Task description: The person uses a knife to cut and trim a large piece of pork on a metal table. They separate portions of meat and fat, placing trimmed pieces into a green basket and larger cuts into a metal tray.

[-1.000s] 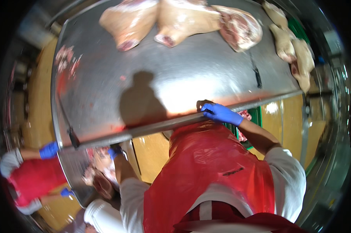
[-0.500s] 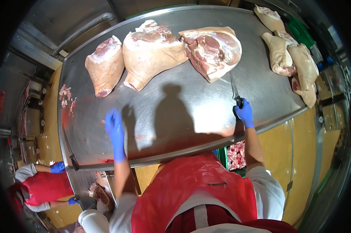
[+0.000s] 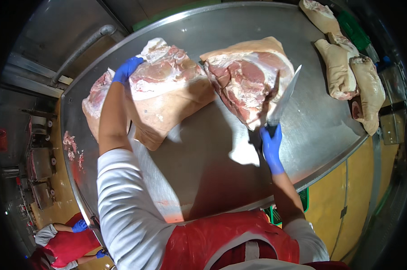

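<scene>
My left hand (image 3: 128,70), in a blue glove, is stretched far forward with its fingers closed over the upper left edge of the middle pork leg (image 3: 167,110). That leg lies skin side toward me, its cut meat at the far end. My left arm partly hides another pork leg (image 3: 92,101) beside it. In my right hand (image 3: 272,146), also gloved in blue, is the black handle of a knife (image 3: 286,100). Its broad blade points forward and right, held in front of a third pork leg (image 3: 244,83), which lies with its red cut face up.
Several pale pork pieces (image 3: 336,67) lie at the table's far right, near a green crate (image 3: 353,31). Meat scraps (image 3: 70,145) are on the steel table (image 3: 208,175) at left. Another person (image 3: 73,243) in a red apron stands at lower left. A green basket (image 3: 303,200) sits below the near edge.
My left hand has gone from above the near left of the table forward onto the middle pork leg. My right hand has moved forward, turning the knife blade toward the right.
</scene>
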A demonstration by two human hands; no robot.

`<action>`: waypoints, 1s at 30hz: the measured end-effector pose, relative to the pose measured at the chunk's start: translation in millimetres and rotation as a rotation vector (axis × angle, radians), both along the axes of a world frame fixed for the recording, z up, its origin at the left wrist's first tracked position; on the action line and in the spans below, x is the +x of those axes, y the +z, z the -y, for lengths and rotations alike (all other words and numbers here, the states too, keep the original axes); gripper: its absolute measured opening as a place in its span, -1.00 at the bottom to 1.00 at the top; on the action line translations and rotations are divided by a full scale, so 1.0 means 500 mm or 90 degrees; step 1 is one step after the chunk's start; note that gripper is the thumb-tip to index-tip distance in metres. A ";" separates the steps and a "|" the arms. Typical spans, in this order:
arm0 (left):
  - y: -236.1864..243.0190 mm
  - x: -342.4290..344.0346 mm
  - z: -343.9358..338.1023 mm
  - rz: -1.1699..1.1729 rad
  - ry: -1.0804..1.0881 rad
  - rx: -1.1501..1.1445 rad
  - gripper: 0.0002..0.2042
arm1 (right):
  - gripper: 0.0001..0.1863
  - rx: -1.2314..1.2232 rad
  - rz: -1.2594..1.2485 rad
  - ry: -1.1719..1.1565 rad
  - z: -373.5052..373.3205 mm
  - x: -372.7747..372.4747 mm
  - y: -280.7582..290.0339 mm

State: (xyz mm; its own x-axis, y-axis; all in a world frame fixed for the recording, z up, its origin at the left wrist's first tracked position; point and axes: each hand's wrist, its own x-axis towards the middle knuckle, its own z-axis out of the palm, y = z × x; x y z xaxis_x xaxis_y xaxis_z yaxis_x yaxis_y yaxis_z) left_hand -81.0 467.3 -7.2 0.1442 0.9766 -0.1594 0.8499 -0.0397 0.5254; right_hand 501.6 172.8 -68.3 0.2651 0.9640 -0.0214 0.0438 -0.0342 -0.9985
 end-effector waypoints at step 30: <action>-0.180 0.252 0.918 0.463 0.158 0.229 -0.27 | -0.75 -0.117 0.003 0.370 0.037 -0.230 0.001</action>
State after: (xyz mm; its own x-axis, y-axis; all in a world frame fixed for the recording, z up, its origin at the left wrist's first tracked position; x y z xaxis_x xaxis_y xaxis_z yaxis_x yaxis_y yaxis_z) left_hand 44.8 8.3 -97.4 -0.1350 0.9671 0.2157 0.3107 -0.1654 0.9360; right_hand 386.3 154.0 -67.9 -0.3030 0.9314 -0.2017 0.1120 -0.1754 -0.9781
